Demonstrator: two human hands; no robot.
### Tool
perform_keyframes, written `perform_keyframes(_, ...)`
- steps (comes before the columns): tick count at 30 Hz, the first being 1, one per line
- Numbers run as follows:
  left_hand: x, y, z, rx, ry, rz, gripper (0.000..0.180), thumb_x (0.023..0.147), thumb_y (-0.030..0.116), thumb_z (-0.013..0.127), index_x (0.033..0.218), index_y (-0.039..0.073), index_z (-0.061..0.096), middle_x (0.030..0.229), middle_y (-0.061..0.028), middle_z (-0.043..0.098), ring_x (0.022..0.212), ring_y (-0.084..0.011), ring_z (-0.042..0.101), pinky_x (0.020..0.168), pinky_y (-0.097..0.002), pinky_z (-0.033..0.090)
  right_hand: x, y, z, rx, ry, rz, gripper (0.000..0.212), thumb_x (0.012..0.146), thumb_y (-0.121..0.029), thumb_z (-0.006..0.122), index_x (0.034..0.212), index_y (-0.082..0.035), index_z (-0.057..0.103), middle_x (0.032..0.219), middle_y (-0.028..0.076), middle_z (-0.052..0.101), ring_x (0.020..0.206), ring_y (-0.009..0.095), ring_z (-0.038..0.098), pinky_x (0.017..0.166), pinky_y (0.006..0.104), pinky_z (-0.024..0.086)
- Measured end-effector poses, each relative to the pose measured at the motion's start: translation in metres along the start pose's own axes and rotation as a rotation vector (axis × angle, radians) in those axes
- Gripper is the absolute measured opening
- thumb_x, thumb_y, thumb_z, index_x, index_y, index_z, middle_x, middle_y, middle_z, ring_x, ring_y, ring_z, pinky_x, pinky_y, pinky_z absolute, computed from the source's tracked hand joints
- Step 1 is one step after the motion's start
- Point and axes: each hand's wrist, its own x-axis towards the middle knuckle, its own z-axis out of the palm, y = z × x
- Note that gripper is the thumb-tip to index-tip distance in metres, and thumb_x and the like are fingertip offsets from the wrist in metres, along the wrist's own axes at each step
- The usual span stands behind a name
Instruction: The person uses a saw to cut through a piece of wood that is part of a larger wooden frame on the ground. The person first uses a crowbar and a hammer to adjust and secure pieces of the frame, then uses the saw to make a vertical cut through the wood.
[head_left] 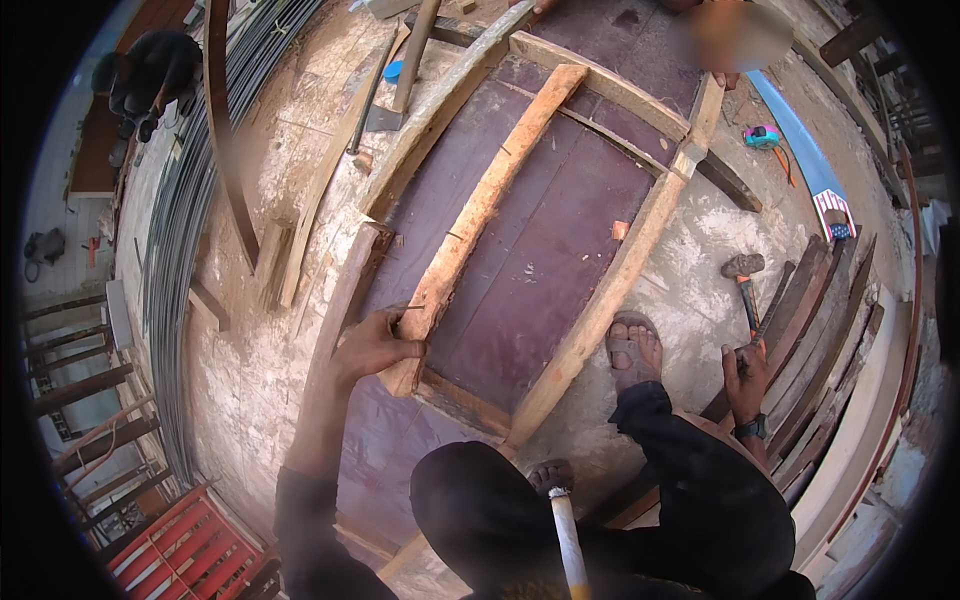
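Left hand (372, 345) gripping plank (487, 205), nails (456, 236) protruding

Along our left runs a long bundle of thin grey rods (182, 200), with a person in dark clothing (165, 72) off near its upper stretch and a red slatted piece (183, 545) near its lower end. Up top we spot a small blue disc (393, 72). To our right we see a teal-and-pink tape measure (761, 136), a blue handsaw (797, 140) beside it, and dark stacked boards (815, 345).
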Motion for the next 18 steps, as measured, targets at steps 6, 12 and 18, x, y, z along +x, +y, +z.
perform_keyframes(6,0.008,-0.023,0.037,-0.669,-0.515,0.051,0.072,0.076,0.016,0.09,0.137,0.0,0.056,0.114,-0.0075,0.07,0.102,-0.0161,0.068,0.089,-0.0334,0.056,0.01,0.003,0.009,-0.068,-0.188,0.126,0.031,0.094,-0.024,0.071,0.078,0.0,0.061,0.072,0.016,0.06,0.065,0.032,0.055,0.064,0.0439,0.043)
perform_keyframes(12,-0.011,-0.016,0.063,-0.528,-0.176,0.096,0.07,0.072,0.002,0.087,0.134,0.0,0.055,0.111,-0.0081,0.07,0.101,-0.0186,0.07,0.088,-0.035,0.059,0.041,-0.05,0.015,0.084,-0.4,-0.093,0.032,0.093,-0.034,0.07,0.096,-0.002,0.064,0.078,0.015,0.066,0.072,0.036,0.064,0.067,0.0455,0.048)
perform_keyframes(18,-0.001,0.04,0.112,-0.468,-0.15,0.161,0.082,0.062,-0.005,0.09,0.135,0.0,0.052,0.109,-0.0095,0.07,0.097,-0.0212,0.072,0.082,-0.0354,0.063,0.06,-0.113,0.003,0.614,-0.771,0.088,0.066,0.095,-0.039,0.074,0.141,-0.002,0.045,0.109,0.015,0.067,0.094,0.024,0.068,0.084,0.0383,0.056)
